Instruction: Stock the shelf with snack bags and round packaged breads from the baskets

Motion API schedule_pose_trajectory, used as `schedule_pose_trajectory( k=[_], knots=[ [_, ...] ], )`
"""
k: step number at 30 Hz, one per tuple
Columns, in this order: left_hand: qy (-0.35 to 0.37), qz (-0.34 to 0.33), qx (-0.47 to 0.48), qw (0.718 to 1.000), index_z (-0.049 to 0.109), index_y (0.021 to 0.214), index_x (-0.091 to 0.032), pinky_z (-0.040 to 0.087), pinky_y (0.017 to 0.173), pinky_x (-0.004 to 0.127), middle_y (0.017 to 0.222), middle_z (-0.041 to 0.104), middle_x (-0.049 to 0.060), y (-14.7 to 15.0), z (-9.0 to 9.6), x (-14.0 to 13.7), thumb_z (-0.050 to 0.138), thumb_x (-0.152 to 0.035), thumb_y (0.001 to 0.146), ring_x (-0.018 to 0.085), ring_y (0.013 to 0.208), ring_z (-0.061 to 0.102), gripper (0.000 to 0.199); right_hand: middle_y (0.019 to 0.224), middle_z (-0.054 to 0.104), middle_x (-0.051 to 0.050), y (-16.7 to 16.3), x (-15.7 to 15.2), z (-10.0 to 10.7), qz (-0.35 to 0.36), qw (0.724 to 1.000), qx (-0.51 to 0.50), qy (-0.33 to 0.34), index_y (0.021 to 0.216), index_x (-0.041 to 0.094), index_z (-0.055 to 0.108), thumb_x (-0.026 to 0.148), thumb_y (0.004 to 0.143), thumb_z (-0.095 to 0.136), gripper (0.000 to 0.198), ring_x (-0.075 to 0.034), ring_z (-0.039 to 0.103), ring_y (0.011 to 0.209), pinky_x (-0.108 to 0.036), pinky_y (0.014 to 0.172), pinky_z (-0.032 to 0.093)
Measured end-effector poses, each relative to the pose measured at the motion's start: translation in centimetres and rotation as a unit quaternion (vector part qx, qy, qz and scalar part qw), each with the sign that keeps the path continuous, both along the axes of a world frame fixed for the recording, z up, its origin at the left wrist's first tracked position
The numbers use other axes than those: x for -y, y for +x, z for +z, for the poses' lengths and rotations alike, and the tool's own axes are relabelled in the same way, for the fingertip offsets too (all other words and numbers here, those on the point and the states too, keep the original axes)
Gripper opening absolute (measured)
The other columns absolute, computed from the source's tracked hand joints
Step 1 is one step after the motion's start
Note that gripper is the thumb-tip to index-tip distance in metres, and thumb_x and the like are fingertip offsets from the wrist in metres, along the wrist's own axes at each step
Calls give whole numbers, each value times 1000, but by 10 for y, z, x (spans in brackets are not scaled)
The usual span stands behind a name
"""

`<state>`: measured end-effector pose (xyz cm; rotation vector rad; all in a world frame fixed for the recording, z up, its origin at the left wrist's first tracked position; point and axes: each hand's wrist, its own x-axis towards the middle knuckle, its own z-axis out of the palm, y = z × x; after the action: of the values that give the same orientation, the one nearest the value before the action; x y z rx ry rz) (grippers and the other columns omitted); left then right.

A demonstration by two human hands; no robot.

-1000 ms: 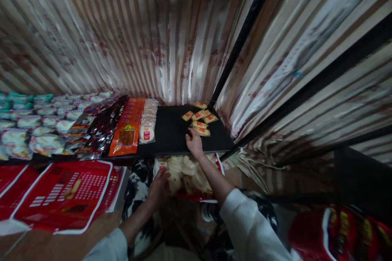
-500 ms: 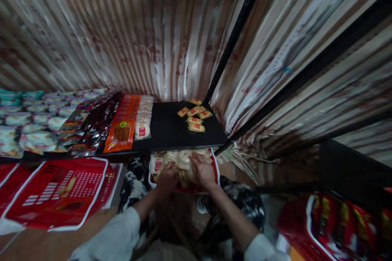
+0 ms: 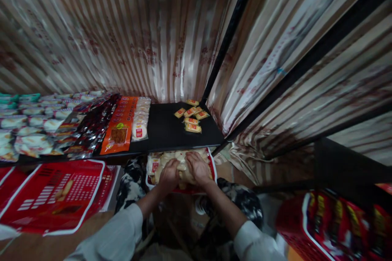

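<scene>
Low in the middle, an open red bag (image 3: pixel 213 162) with a white border lies over the lap. Pale, clear-wrapped rice crackers (image 3: pixel 181 156) fill it. My left hand (image 3: pixel 169 174) is closed, its fingers curled over the crackers at the left side. My right hand (image 3: pixel 197 168) lies on the crackers at the right with its fingers stretched forward, close together. What is under both palms is hidden. One packet with a red label (image 3: pixel 154 166) shows at the bag's left end.
A black shelf (image 3: pixel 165 126) stands just beyond the bag. On it are small yellow snack packets (image 3: pixel 192 121), an orange packet (image 3: pixel 118 128), a strip of round crackers (image 3: pixel 141 120) and many white packets (image 3: pixel 33 122). Red printed bags (image 3: pixel 58 195) lie left; a red basket (image 3: pixel 294 220) sits right.
My right hand's fingers have drawn together and turned slightly inward, towards the left hand. The left hand has shifted a little forward over the crackers. The view has turned slightly right.
</scene>
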<state>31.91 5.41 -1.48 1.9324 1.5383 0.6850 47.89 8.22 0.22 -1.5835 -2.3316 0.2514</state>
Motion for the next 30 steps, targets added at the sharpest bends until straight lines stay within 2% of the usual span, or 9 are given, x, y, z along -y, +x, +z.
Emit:
schedule_pose_trajectory(
  k=[3, 6, 12, 16, 20, 23, 25, 28, 30],
  knots=[
    [-19, 1, -2, 1000, 53, 124, -15, 33, 109, 39, 133, 52, 11, 3, -4, -8, 44, -5, 68, 24, 127, 42, 57, 129, 57, -9, -2, -2, -3, 25, 999, 19, -28, 121, 20, 59, 18, 87, 48, 35, -22, 44, 124, -39, 104, 37],
    [-45, 5, 18, 999, 49, 127, -14, 32, 109, 40, 133, 53, 12, 6, -9, -13, 45, -5, 66, 25, 125, 44, 62, 137, 49, -10, -5, -5, -6, 40, 996, 46, -62, 122, 22, 58, 19, 82, 57, 40, -24, 38, 130, -41, 104, 35],
    [-48, 5, -6, 999, 50, 128, -11, 34, 108, 37, 131, 54, 13, 5, -10, -12, 44, -6, 69, 24, 124, 46, 60, 122, 62, -8, -9, -7, -5, 54, 997, 29, -51, 113, 20, 65, 17, 88, 45, 32, -23, 49, 121, -39, 103, 38],
    [-21, 19, 19, 999, 52, 126, -9, 34, 107, 37, 129, 55, 14, 0, 4, -12, 46, -8, 70, 25, 123, 46, 57, 121, 63, -6, -7, -3, 10, 52, 998, -1, -34, 116, 24, 63, 16, 86, 47, 35, -23, 51, 118, -40, 101, 40],
    [-20, 28, 56, 998, 57, 118, -16, 39, 101, 38, 122, 60, 10, -6, 19, -16, 49, -15, 76, 24, 115, 52, 43, 111, 68, -7, -8, -2, 40, 35, 999, -28, -25, 110, 22, 67, 21, 89, 45, 30, -22, 58, 105, -37, 95, 42],
    [-32, 40, 114, 992, 59, 110, -19, 45, 92, 36, 106, 67, 6, -9, 27, -21, 47, -22, 81, 20, 98, 60, 32, 103, 70, -6, -10, -9, 61, 38, 997, -59, -23, 106, 23, 68, 27, 92, 42, 30, -20, 62, 96, -34, 89, 44],
    [-43, 46, 176, 982, 59, 105, -19, 47, 85, 33, 98, 68, 5, -12, 30, -26, 47, -23, 81, 18, 89, 62, 27, 101, 70, -6, -10, -16, 70, 25, 995, -92, -26, 112, 23, 65, 32, 91, 44, 31, -20, 62, 93, -34, 86, 46],
    [-72, 79, 285, 953, 59, 95, -18, 49, 74, 27, 90, 67, 3, -19, 36, -34, 51, -23, 78, 16, 83, 62, 20, 101, 70, -5, -10, -29, 74, -17, 983, -179, -38, 125, 24, 55, 39, 86, 52, 41, -19, 62, 93, -33, 82, 48],
    [-100, 111, 349, 925, 58, 91, -17, 48, 65, 23, 87, 67, 3, -24, 41, -39, 55, -24, 75, 15, 78, 61, 18, 102, 69, -5, -12, -39, 70, -44, 965, -249, -67, 125, 24, 53, 41, 83, 55, 45, -19, 62, 91, -32, 80, 49]
  ],
)
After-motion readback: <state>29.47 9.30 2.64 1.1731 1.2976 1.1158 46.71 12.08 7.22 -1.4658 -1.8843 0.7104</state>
